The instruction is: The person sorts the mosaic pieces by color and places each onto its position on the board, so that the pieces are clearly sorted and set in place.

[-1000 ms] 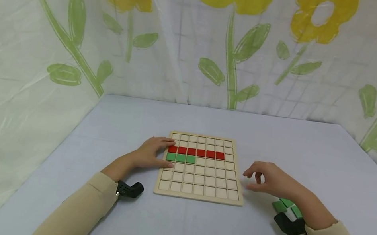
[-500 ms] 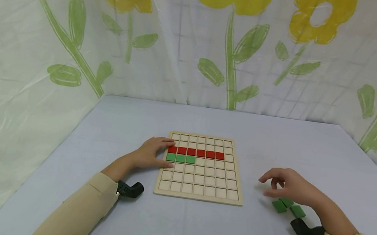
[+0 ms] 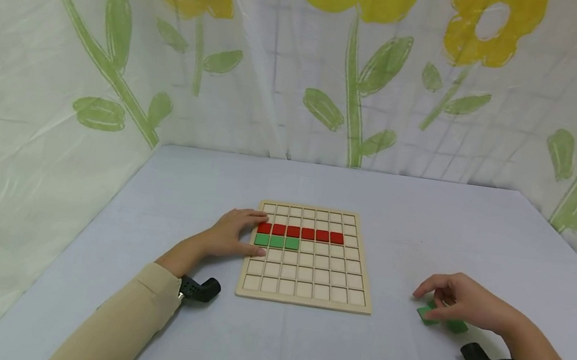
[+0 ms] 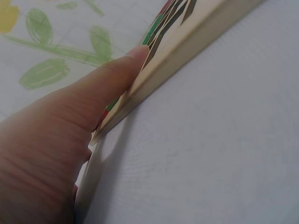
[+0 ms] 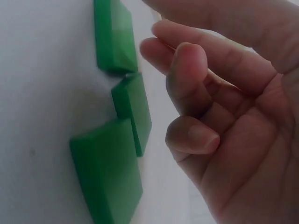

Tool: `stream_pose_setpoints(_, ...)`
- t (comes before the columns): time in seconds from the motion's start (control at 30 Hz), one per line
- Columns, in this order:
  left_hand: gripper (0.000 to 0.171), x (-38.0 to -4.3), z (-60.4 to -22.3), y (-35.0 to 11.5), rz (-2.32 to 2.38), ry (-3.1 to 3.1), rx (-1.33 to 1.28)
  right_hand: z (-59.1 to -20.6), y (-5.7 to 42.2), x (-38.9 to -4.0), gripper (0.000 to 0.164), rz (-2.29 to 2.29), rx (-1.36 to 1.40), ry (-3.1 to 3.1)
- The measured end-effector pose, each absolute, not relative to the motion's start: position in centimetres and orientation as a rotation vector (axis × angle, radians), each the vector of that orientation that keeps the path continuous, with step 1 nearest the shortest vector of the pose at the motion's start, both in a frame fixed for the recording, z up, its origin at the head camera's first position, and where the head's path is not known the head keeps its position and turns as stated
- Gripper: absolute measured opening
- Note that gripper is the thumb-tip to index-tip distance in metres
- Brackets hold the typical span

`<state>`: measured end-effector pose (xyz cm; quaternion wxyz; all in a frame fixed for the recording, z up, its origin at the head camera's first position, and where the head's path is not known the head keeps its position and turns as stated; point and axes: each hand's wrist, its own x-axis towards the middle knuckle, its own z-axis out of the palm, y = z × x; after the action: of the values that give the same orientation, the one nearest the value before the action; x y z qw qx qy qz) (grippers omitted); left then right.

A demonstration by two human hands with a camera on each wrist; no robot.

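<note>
My left hand (image 3: 228,234) rests on the left edge of a wooden grid board (image 3: 303,301), thumb and fingers extended. In the left wrist view, the thumb (image 4: 100,86) lies along the board's top. A row of several red square tiles (image 3: 293,232) fills cells on the board, with 3 green tiles (image 3: 277,242) in the row below at the left. My right hand (image 3: 465,300) hovers right of the board, over loose green tiles (image 3: 458,327). The right wrist view has 3 of these tiles (image 5: 117,168) beside its loosely bent fingers, with nothing held.
A pale cloth covers the table (image 3: 330,358). Behind it hangs a white curtain (image 3: 258,77) with painted yellow flowers. Black wrist devices, one of them a camera (image 3: 200,289), sit below each hand.
My right hand has moved right and toward me, away from the board's right edge and down over the loose green tiles. The left hand and board have stayed put.
</note>
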<state>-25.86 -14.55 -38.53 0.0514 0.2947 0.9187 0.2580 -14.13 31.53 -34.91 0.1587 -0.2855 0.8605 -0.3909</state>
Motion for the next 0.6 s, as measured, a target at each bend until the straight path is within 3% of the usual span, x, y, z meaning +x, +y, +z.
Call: stream_pose_setpoints(0.6,0.079,-25.9,-38.5,-14.6,0.779,2.79,0.896,-35.6,32.8,-14.2,0.024,-1.119,-0.909,2.413)
